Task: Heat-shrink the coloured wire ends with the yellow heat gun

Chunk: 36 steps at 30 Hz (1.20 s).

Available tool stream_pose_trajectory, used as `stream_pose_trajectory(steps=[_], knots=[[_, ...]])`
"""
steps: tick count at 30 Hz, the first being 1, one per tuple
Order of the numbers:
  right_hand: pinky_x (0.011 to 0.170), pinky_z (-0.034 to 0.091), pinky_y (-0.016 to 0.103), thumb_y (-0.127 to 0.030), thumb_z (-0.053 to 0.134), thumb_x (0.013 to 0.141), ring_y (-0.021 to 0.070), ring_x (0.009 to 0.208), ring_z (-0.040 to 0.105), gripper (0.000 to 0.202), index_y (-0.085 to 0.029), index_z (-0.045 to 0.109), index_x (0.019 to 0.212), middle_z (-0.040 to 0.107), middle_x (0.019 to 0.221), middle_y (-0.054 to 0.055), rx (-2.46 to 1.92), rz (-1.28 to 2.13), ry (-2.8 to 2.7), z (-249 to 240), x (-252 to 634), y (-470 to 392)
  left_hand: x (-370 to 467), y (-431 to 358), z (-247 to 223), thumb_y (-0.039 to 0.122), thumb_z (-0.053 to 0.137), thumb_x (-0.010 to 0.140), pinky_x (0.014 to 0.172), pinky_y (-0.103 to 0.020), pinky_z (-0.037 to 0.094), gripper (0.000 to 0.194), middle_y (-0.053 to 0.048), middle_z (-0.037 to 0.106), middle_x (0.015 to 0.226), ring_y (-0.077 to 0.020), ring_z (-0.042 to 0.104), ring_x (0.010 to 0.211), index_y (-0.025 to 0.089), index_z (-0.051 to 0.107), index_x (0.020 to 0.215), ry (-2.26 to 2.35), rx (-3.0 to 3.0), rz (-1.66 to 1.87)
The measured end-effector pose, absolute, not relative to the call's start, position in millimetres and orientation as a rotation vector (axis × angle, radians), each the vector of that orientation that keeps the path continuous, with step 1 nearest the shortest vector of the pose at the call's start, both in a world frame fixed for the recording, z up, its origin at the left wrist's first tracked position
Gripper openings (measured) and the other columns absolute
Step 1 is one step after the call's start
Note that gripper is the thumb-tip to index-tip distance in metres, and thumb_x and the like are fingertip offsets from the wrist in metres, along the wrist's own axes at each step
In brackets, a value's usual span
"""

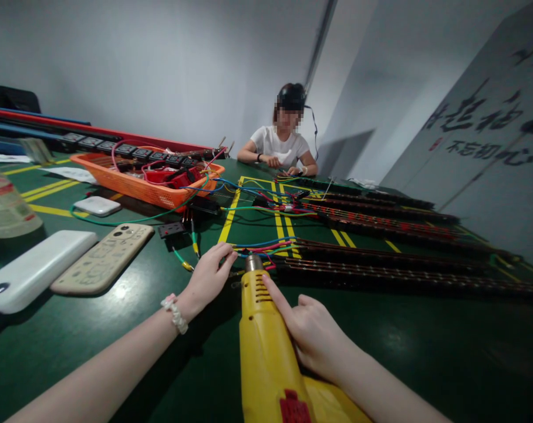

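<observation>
My right hand (pixel 313 332) grips a yellow heat gun (pixel 266 346), index finger laid along its barrel, with the metal nozzle aimed at a bundle of coloured wires (pixel 266 247) on the green table (pixel 425 341). My left hand (pixel 209 276), a beaded bracelet on its wrist, pinches those wires just left of the nozzle. The wires run into long dark power strips (pixel 381 255) that stretch off to the right.
At the left lie a white power bank (pixel 33 267), a phone (pixel 103 258) face down, a plastic bottle (pixel 4 205) and a white pad (pixel 97 205). An orange basket (pixel 130 182) holds cables and parts. A person in a white shirt (pixel 282 147) sits at the far side.
</observation>
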State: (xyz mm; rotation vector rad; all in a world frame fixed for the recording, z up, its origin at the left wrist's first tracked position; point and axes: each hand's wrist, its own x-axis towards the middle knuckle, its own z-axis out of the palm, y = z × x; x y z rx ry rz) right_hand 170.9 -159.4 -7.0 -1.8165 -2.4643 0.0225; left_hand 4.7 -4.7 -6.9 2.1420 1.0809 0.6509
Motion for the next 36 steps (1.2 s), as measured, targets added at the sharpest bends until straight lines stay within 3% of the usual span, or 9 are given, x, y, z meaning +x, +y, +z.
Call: stream_pose_trajectory(steps=[11, 36], knots=[[0.061, 0.028, 0.025, -0.007, 0.041, 0.066, 0.0106, 0.052, 0.036, 0.093, -0.015, -0.015, 0.14, 0.054, 0.063, -0.005, -1.954, 0.016, -2.302, -5, 184, -188, 4, -4, -10, 0.05, 0.03, 0.081, 0.074, -0.011, 0.03, 0.042, 0.0, 0.05, 0.082, 0.0005, 0.04, 0.078, 0.012, 0.048, 0.074, 1.069, 2.131, 0.656], [0.069, 0.029, 0.029, -0.015, 0.04, 0.065, 0.0142, 0.056, 0.05, 0.095, -0.008, -0.021, 0.138, 0.06, 0.07, 0.001, -1.906, 0.103, -2.505, 3, 147, -153, 9, -3, -7, 0.051, 0.03, 0.08, 0.074, -0.013, 0.031, 0.044, 0.0, 0.052, 0.08, -0.0015, 0.042, 0.078, 0.012, 0.05, 0.072, 1.081, 2.049, 0.659]])
